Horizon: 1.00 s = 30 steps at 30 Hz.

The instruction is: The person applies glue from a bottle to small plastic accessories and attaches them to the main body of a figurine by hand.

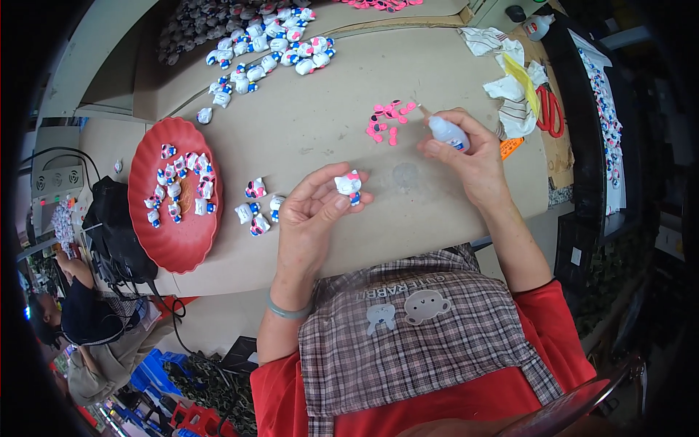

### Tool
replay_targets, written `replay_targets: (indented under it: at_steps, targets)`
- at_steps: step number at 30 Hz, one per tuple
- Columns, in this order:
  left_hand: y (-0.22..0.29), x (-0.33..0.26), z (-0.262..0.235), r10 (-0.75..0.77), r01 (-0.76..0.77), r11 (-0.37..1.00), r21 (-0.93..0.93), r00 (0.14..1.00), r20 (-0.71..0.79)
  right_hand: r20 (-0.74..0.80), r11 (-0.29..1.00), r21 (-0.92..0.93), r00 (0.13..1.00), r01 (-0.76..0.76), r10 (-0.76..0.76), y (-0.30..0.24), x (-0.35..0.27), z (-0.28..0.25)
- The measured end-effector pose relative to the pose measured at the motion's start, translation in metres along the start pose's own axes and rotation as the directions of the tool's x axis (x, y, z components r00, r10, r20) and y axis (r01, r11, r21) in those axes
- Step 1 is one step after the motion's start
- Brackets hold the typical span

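Observation:
My left hand (pixel 312 200) holds a small white cat figurine (pixel 349 185) with a pink bow and a blue body, pinched between thumb and fingers over the table. To its right, my right hand (pixel 470 149) grips a small glue bottle (pixel 447 132), its thin nozzle tilted up and to the left. Small pink pieces (pixel 386 120), some with dark faces, lie scattered on the table beyond both hands. Several more figurines (pixel 255 188) lie left of my left hand, some with pink glasses-like pieces on them.
A red scalloped tray (pixel 145 211) with several figurines stands at the left. Many figurines (pixel 273 47) are piled at the back. White cloths (pixel 510 89) and red-handled scissors (pixel 551 113) lie at the right, near a black rack (pixel 582 131). Another person (pixel 95 313) is at the far left.

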<state>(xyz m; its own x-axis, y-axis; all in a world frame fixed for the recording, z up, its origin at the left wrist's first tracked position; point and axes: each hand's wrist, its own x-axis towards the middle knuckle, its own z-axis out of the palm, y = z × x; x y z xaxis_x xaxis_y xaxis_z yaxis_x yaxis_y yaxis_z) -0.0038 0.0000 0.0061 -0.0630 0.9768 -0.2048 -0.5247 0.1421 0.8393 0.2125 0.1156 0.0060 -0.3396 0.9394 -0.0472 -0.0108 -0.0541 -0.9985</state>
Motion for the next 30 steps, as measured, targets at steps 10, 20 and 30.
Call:
replay_targets:
  at_steps: [10,20,30]
  targets:
    - [0.001,-0.004,-0.002,-0.017,0.017,1.000,-0.002,1.000,-0.008,0.206,0.663,-0.704,0.967,0.253,-0.150,-0.021,0.017,0.015]
    - [-0.002,-0.005,-0.004,-0.028,0.028,1.000,0.005,1.000,0.003,0.421,0.598,-0.660,0.883,0.456,-0.209,-0.012,0.029,0.019]
    - [0.000,-0.005,0.000,-0.033,0.033,0.999,0.011,0.999,0.003,0.362,0.955,-0.008,0.889,-0.297,0.280,-0.021,0.017,0.015]
